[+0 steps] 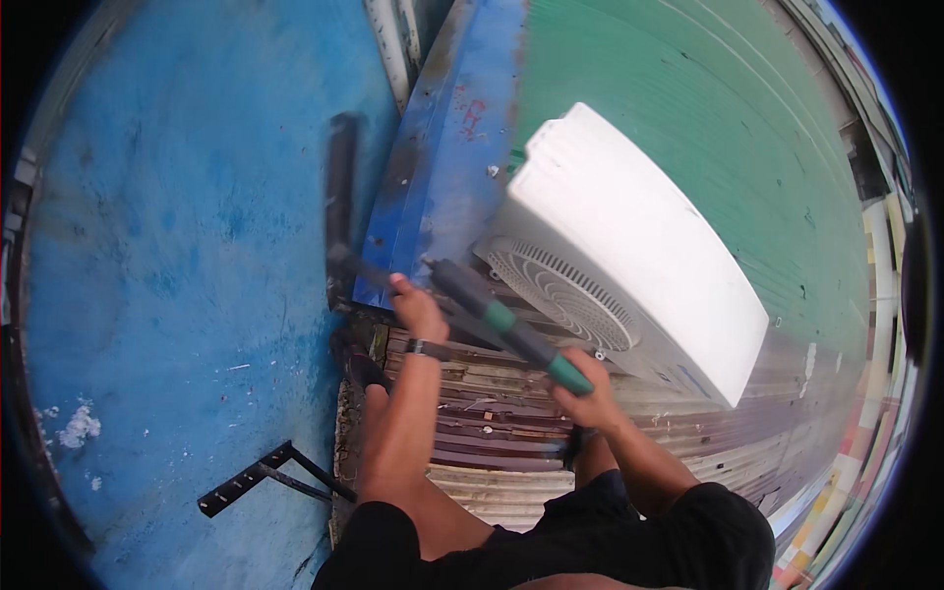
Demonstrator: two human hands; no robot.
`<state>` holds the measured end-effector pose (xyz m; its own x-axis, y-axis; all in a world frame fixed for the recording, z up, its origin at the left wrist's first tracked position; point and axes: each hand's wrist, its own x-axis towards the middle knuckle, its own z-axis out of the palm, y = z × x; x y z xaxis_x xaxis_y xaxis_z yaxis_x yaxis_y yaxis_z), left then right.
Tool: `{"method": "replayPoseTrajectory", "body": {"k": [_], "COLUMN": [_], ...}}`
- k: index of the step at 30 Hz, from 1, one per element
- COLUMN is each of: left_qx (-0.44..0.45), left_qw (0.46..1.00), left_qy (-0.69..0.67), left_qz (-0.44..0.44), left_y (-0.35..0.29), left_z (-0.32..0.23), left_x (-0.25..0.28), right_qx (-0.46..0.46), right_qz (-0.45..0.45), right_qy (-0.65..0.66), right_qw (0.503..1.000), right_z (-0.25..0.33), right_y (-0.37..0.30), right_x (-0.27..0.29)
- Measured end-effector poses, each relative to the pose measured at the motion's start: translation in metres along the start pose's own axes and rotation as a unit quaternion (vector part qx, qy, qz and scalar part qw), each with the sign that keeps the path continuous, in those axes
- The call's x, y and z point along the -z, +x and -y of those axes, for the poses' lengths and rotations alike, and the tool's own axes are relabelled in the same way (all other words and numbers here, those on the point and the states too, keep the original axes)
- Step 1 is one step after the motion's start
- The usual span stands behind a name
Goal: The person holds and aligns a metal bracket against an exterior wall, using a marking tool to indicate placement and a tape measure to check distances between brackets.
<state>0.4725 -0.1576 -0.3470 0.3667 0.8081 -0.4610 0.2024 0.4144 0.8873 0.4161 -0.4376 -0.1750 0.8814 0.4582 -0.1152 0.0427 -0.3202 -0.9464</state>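
Left hand: from where I stand, the person's left hand, a dark band at its wrist, has its fingers clamped on the slanting bar of a dark bracket; motion blurs the grip.
Dark bracket: it is held up in front of the blue wall, its long piece roughly lengthwise beside the blue metal sheet.
Right hand: the right hand has its fingers wrapped round the rear end of a green-and-black tool.
Green-and-black tool: it slants up and leftward, nose near the left hand; I can't tell whether the two touch.
White unit: a boxy white outdoor unit with a round fan grille sits tilted in view, just beyond the tool.
Second bracket: another black bracket juts out by the blue wall, left of the person's legs.
Underfoot: corrugated metal sheeting, brownish and littered with small debris.
Behind: a green surface spreads past the unit.
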Motion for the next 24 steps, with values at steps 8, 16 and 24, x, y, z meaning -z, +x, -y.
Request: {"method": "replayPoseTrajectory", "body": {"k": [8, 16, 24], "left_qx": [0.030, 0.026, 0.074], "left_qw": [0.994, 0.945, 0.926], "left_qy": [0.017, 0.324, 0.362], "left_qz": [0.107, -0.039, -0.070], "left_y": [-0.168, -0.191, -0.197], "left_z": [-0.035, -0.039, -0.008], "left_x": [-0.199, -0.306, -0.331], "right_qx": [-0.046, -0.022, -0.084], "right_qz": [-0.145, -0.244, -0.268], "right_qy": [-0.026, 0.055, 0.078], "right_qw": [0.988, 0.968, 0.957], "right_z": [0.035, 0.015, -0.012], "right_y": [-0.100, -0.162, -0.199], "right_x": [0.135, 0.204, 0.235]}}
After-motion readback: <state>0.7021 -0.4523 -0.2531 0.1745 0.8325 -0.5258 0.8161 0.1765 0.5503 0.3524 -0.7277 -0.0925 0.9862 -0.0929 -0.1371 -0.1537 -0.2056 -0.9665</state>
